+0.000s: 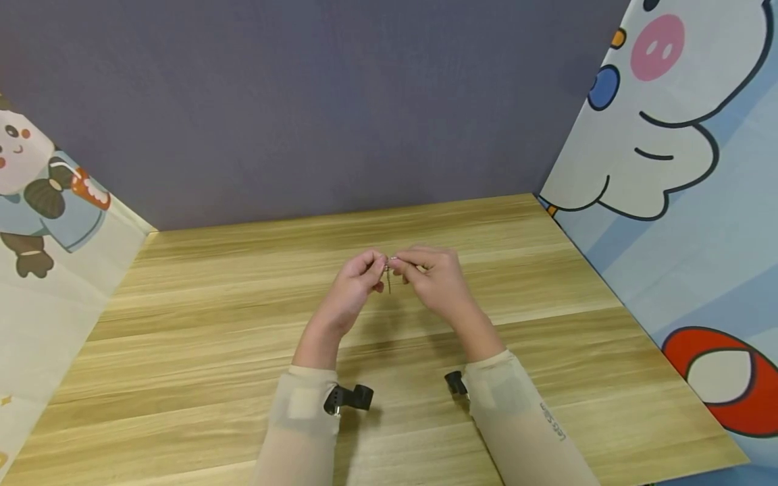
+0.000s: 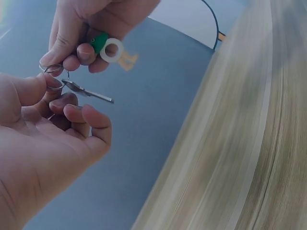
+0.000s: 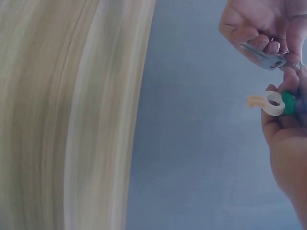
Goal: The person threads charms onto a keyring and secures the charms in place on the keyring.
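Both hands meet above the table, working at a thin metal key ring. My left hand pinches one side of the key ring between thumb and finger. A silver key hangs from the ring, and its blade shows below the fingers in the head view. From the other side, my right hand pinches the ring with thumb and fingertip. A small charm, green and white with an orange end, sticks out from the right hand's curled fingers; part of it is hidden by them.
A wood-grain table spreads beneath the hands. Behind it rises a dark grey panel. Cartoon-printed panels stand along the right and left sides. Black straps stick out from the sleeves.
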Available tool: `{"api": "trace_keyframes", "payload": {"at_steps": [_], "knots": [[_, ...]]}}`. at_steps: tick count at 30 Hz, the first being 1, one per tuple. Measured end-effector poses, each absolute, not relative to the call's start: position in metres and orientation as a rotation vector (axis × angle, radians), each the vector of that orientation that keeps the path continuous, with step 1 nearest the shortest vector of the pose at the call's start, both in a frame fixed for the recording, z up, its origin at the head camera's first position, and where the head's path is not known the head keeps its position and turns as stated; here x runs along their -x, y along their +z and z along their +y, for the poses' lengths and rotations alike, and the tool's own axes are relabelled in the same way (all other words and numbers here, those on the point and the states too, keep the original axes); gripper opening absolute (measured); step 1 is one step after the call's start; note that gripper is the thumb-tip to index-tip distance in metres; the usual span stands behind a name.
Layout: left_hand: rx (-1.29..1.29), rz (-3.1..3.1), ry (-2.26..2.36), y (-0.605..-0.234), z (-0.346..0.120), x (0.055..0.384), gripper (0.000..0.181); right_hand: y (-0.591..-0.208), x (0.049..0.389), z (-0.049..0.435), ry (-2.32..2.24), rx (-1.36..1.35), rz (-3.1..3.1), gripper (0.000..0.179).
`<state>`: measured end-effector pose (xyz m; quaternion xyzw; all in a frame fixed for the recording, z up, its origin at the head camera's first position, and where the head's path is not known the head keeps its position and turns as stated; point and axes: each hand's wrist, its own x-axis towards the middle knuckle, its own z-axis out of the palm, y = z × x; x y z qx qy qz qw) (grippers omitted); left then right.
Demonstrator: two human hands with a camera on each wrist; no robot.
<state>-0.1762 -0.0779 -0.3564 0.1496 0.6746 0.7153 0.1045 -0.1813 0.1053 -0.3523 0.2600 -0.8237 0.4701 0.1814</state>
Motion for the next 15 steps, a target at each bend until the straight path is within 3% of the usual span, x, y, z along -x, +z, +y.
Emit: {"api": "trace_keyframes", "payload": {"at_steps": [15], "knots": [[-0.429,1.787,2.258,-0.3593,-0.0756,0.1756,0.024,-0.3585,0.1839,0.1048,1.848,-0.546,-2.286,0.016]]}}
